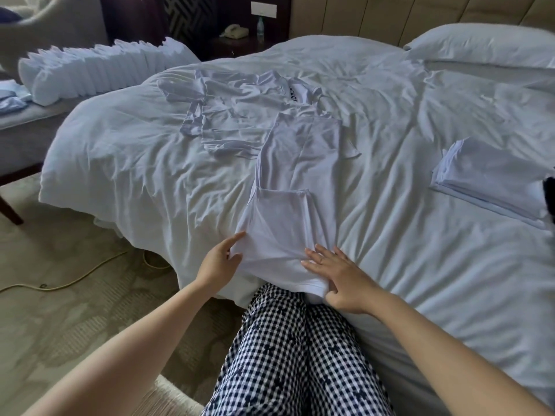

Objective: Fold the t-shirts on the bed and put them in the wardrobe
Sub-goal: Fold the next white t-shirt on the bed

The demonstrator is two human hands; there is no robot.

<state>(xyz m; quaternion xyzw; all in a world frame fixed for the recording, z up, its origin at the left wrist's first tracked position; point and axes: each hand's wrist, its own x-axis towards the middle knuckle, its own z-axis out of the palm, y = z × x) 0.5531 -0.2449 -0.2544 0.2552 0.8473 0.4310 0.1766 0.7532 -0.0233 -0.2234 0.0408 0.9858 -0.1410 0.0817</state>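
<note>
- Checked trousers (294, 355) press against the edge of the bed (390, 265), where a person stands over a white t-shirt (288, 181) laid lengthwise, its sides turned in to make a long narrow strip
- The left hand (220, 259) pinches the strip's near left edge, while the right hand (339, 274) lies on the near hem with fingers spread flat; the hands are apart, one at each side of the cloth
- A folded stack (492, 178) rests on the bed well apart to the right, and that share of the work looks done
- A rumpled t-shirt (234, 115) lies unfolded just beyond the strip, touching its far end
- A row of white folded pieces (99, 70) stands off the bed at far left; whether they are t-shirts cannot be told
- No wardrobe is in view, so the putting-away appears wholly left, with one cross-fold and one more shirt to go
</note>
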